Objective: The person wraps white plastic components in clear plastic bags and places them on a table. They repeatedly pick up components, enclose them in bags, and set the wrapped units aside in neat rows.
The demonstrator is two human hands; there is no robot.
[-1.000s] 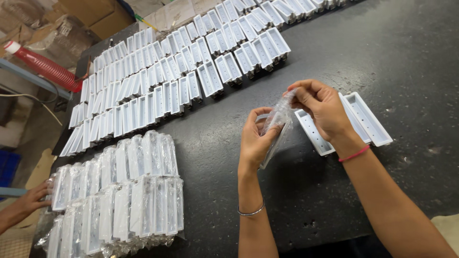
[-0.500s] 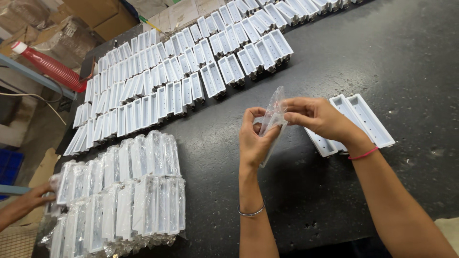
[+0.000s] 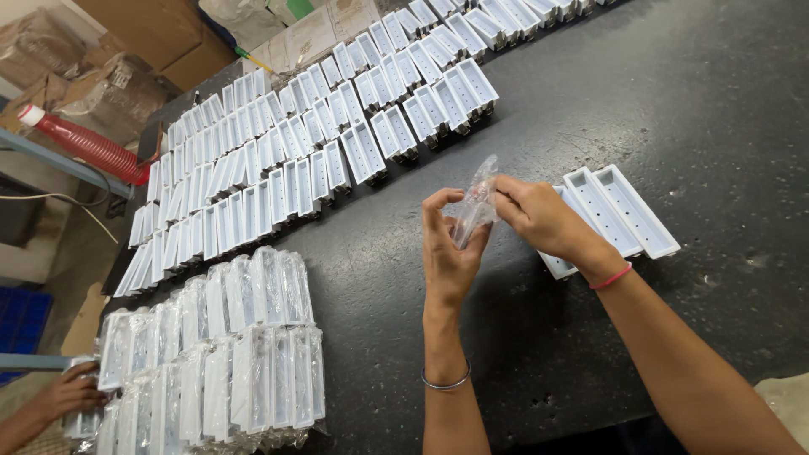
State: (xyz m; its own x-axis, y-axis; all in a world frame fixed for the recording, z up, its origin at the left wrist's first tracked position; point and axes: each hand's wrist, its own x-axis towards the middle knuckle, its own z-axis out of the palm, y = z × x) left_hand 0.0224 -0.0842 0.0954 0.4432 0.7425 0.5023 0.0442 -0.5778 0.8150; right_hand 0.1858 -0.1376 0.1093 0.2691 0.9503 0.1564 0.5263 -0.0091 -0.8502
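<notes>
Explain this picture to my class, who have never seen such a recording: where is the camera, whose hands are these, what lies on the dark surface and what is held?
The camera sits on a person's head and looks down at their own two bare hands; there is no machine. The left hand and right hand together hold a small clear plastic bag above a black table. Rows of white plastic trays lie across the table, and three more trays lie beside the right hand. Nearer the camera is a stack of bagged trays. At the lower left, another person's hand touches that stack.
</notes>
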